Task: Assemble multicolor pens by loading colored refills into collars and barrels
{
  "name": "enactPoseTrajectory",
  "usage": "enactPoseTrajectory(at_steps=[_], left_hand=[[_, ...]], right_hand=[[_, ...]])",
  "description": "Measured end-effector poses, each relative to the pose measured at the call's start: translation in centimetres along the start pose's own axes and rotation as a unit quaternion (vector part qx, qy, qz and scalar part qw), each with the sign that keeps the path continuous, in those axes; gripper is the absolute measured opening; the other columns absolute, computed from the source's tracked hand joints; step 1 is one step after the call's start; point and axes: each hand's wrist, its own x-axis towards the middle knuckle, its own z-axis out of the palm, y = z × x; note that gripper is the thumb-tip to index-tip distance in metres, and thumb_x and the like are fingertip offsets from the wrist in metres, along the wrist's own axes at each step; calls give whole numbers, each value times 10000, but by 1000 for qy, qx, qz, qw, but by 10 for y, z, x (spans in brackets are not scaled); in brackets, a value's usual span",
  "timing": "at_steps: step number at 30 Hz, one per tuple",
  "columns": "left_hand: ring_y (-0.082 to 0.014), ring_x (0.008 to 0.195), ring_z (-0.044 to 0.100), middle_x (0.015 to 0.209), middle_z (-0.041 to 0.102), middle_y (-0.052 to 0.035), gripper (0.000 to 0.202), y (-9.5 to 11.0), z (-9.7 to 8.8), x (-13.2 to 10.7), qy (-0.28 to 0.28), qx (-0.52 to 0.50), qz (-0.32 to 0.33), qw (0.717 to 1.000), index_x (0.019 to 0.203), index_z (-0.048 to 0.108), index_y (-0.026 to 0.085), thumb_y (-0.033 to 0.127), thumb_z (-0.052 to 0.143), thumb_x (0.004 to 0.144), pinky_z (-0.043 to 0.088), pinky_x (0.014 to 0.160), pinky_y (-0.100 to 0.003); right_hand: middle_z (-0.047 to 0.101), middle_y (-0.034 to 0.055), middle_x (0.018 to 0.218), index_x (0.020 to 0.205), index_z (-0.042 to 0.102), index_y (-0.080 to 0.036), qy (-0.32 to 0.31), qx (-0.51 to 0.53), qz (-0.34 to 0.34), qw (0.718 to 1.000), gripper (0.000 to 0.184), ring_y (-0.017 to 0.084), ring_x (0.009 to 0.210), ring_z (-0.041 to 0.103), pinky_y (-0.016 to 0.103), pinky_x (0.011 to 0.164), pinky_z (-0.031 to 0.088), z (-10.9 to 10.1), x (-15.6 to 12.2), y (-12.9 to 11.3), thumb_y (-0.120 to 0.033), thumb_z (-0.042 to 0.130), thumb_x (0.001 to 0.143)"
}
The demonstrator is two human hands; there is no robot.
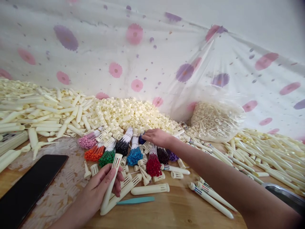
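My left hand (108,181) is closed around a cream pen barrel (110,187) with a slotted upper end, tilted upward. Coloured tips show through its slots. My right hand (156,137) reaches to the dark blue bundle of pen refills (142,139), fingers bent together over it; what the fingertips pinch is hidden. Around it lie bundles of thin white refills with coloured ends: pink (87,141), orange (94,153), green (107,157), black (122,146), light blue (135,155) and red (153,165). A slotted barrel (150,189) rests in front, beside a teal tweezers-like tool (135,200).
Piled barrels (47,111) and slotted caps (128,111) stretch along the back. Small parts fill a clear bag (216,121). Assembled pens (211,199) lie at right, near more cream parts (269,159). A phone (30,187) lies at left. A flowered plastic sheet (95,47) hangs behind.
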Motion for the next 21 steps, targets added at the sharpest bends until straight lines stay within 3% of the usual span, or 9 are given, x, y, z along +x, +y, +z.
enactPoseTrajectory(at_steps=[7, 15, 21], left_hand=[[-137, 556, 584, 691, 674, -11, 303, -1, -4, 1, -31, 24, -5, 999, 776, 698, 187, 487, 675, 731, 513, 541, -238], [-146, 565, 577, 684, 664, -12, 333, 1, -6, -2, -51, 59, -11, 997, 758, 673, 187, 515, 620, 765, 509, 576, -264], [-142, 520, 574, 669, 666, -13, 359, 0, -4, -1, -31, 46, -8, 998, 718, 660, 177, 536, 650, 719, 492, 528, -246]], right_hand=[[659, 73, 927, 1010, 618, -181, -1, -27, -31, 999, 224, 164, 904, 575, 278, 765, 456, 2, 2, 1, -108, 424, 925], [650, 93, 849, 986, 613, -122, 22, -53, -71, 996, 255, 181, 840, 563, 292, 701, 473, 5, 6, -2, -96, 363, 941], [651, 97, 882, 930, 621, -139, 40, -42, -134, 989, 299, 178, 868, 565, 314, 727, 491, -3, -1, -10, -125, 323, 958]])
